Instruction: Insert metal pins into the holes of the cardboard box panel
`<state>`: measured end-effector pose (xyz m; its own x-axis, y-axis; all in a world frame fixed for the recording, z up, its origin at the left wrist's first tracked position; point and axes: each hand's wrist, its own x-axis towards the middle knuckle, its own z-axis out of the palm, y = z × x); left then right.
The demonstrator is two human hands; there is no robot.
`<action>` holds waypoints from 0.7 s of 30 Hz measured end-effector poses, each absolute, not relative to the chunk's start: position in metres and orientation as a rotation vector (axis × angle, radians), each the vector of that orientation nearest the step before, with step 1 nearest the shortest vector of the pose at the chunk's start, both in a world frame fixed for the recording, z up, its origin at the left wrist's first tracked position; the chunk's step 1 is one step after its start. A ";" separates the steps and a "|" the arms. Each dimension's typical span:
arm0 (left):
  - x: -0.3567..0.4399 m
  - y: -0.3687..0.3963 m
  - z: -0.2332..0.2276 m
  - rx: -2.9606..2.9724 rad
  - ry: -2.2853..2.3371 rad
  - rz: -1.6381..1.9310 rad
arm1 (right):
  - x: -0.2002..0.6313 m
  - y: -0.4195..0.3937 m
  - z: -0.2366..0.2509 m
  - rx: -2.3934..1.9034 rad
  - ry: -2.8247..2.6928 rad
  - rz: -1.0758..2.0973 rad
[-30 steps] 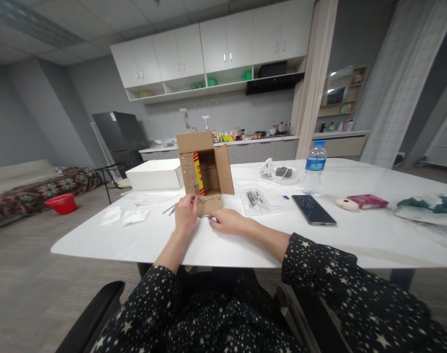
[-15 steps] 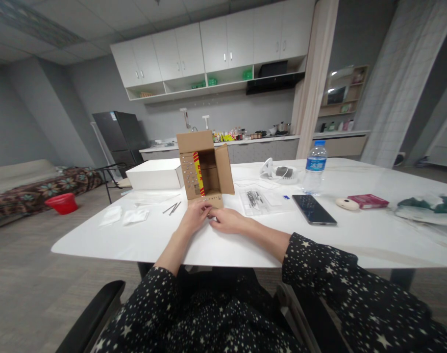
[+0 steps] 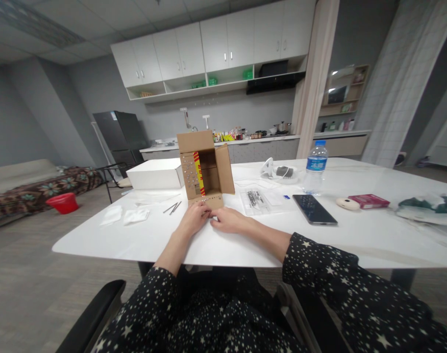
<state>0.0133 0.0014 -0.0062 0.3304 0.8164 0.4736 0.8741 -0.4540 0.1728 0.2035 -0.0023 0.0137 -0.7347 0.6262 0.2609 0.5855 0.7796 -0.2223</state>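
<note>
An open cardboard box [image 3: 229,169] stands on the table with its flaps spread and a yellow-and-red strip down one side. Small shiny dots run over its left flap and along the lower front flap [image 3: 216,201]. Right at that lower flap, my left hand [image 3: 196,217] is closed, fingers bent inward. My right hand [image 3: 227,220] meets it from the other side, also closed, fingertips almost touching the left ones. Whatever lies between the fingertips is too small or hidden to name. Two slim metal tweezers-like tools [image 3: 175,208] lie left of my left hand.
Crumpled white tissues [image 3: 136,216] and a long white box [image 3: 155,174] are on the left. To the right are a clear plastic case with small dark pieces [image 3: 256,200], a phone [image 3: 313,209], a water bottle [image 3: 315,169], a maroon box [image 3: 368,201] and a white corded device [image 3: 282,171].
My hands stay at the box's lower flap. The left fingers have shifted very slightly; nothing else has visibly moved.
</note>
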 end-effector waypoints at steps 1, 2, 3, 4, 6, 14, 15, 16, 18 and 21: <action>0.013 0.001 -0.007 -2.474 -1.570 -0.759 | 0.204 -0.002 0.014 -0.926 -2.651 0.181; 0.013 0.002 -0.007 -2.480 -1.563 -0.745 | 0.203 -0.002 0.014 -0.925 -2.651 0.185; 0.013 0.002 -0.007 -2.484 -1.553 -0.734 | 0.203 -0.002 0.014 -0.924 -2.650 0.189; 0.013 0.002 -0.008 -2.487 -1.542 -0.726 | 0.203 -0.002 0.014 -0.927 -2.648 0.191; 0.014 0.003 -0.008 -2.495 -1.529 -0.724 | 0.202 -0.002 0.013 -0.954 -2.640 0.187; 0.017 -0.001 -0.005 -2.477 -1.573 -0.735 | 0.201 0.001 0.010 -0.994 -2.631 0.179; 0.018 -0.002 -0.004 -2.452 -1.597 -0.741 | 0.202 0.001 0.010 -0.991 -2.630 0.182; 0.019 -0.003 -0.002 -2.414 -1.629 -0.748 | 0.202 0.001 0.010 -0.992 -2.630 0.183; 0.021 -0.006 0.001 -2.292 -1.713 -0.766 | 0.201 0.000 0.011 -1.003 -2.635 0.181; 0.024 -0.010 0.007 -2.051 -1.842 -0.770 | 0.201 -0.001 0.012 -1.045 -2.644 0.173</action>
